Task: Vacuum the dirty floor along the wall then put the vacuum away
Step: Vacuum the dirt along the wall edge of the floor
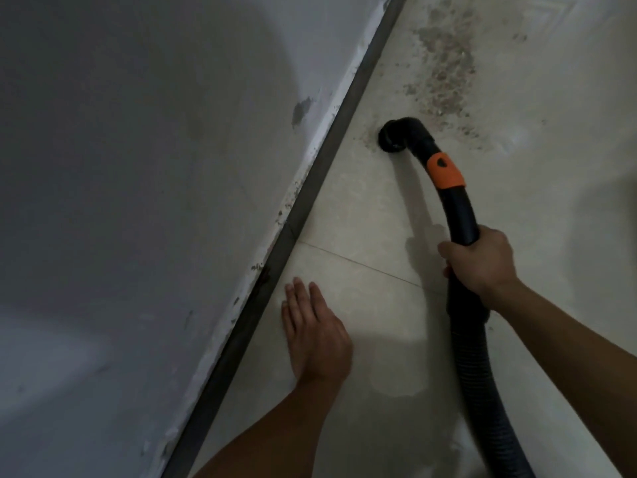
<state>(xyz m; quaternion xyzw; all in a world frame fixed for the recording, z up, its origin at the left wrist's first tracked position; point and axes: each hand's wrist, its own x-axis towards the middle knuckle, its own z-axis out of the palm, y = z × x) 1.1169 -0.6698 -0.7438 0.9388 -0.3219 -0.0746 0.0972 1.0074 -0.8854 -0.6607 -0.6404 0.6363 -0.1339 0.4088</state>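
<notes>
Pale beige tiled floor [362, 236] meets a grey-white plastered wall [155, 167] along a dark grey skirting strip [312, 191]. Right hand [481, 262] grips the black vacuum hose with an orange collar [458, 208], fingers wrapped round it. The hose's round black nozzle [391, 138] sits on the floor near the skirting, at the near-left edge of a patch of grey-brown dirt [444, 74]. Left hand [313, 331] lies flat, fingers straight, on the near floor beside the skirting.

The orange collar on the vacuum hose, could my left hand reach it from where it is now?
Probably yes. The left hand is open by the baseboard, with only bare tile between it and the orange collar. The right hand grips the hose short of the collar, leaving it uncovered.
</notes>
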